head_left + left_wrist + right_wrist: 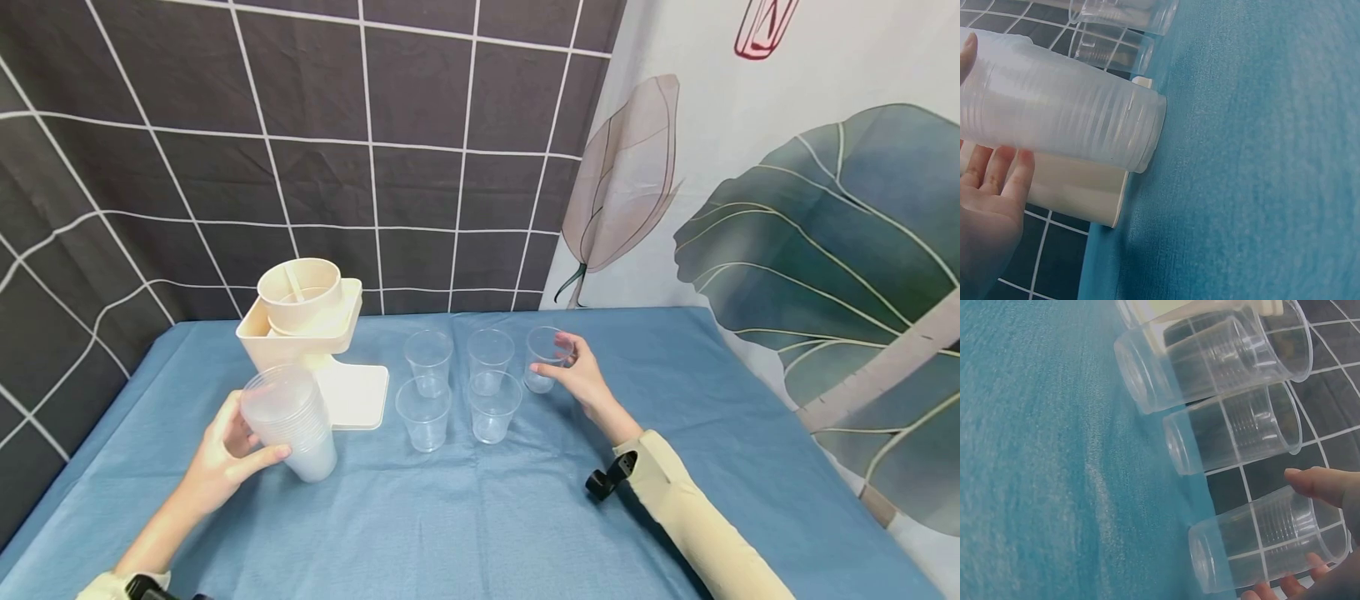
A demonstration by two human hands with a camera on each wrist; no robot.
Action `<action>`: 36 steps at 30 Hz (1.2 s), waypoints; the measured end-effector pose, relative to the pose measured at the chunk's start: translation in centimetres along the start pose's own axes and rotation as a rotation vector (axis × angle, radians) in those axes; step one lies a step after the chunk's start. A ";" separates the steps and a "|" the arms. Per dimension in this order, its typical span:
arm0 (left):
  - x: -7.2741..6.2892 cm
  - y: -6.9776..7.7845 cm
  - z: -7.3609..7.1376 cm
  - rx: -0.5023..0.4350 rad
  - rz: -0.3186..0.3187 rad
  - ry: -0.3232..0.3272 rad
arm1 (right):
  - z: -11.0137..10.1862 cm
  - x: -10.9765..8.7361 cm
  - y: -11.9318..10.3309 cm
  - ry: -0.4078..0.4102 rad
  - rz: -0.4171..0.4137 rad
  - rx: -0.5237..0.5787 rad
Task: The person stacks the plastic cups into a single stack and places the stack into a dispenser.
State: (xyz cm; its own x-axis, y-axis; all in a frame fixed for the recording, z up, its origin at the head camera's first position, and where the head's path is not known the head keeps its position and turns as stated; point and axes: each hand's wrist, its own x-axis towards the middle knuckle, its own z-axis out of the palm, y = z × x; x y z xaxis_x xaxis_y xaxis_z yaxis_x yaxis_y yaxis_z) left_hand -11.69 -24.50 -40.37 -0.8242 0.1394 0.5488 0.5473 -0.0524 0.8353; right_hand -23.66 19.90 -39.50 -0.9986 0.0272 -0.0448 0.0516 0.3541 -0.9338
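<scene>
My left hand holds a tall stack of clear plastic cups, thumb on the near side and fingers on the far side. In the left wrist view the stack has its base at or just above the blue cloth; contact is hard to tell. At the back right, the thumb and fingers of my right hand curl around a single clear plastic cup near its rim. That cup stands upright on the cloth. Left of it several more clear cups stand upright in two short rows.
A cream holder with a round cup-like part on top stands at the back left, behind the stack. Its flat base reaches toward the standing cups. Blue cloth covers the table, and a dark gridded curtain hangs behind.
</scene>
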 end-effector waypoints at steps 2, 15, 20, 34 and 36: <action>0.0 0.0 0.0 0.003 -0.002 0.000 | 0.0 0.0 0.0 -0.003 0.000 0.003; 0.0 -0.1 -0.1 0.000 0.006 -0.007 | 0.0 0.2 0.2 0.003 -0.022 0.007; 0.0 -0.1 -0.1 0.004 0.007 -0.009 | 0.1 0.2 0.1 0.022 -0.034 0.019; 0.0 0.0 0.0 0.017 -0.014 -0.002 | 0.2 -0.6 -1.6 0.100 -0.178 -0.017; 0.0 0.0 -0.1 0.019 -0.016 -0.001 | 0.3 -0.7 -1.8 0.106 -0.196 -0.026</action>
State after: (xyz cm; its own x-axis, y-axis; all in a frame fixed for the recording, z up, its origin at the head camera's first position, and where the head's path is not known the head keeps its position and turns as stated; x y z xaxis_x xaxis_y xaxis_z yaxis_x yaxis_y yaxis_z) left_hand -11.67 -24.56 -40.35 -0.8327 0.1414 0.5353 0.5367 -0.0315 0.8432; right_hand -23.01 18.92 -37.86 -0.9830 0.0535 0.1754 -0.1415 0.3866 -0.9113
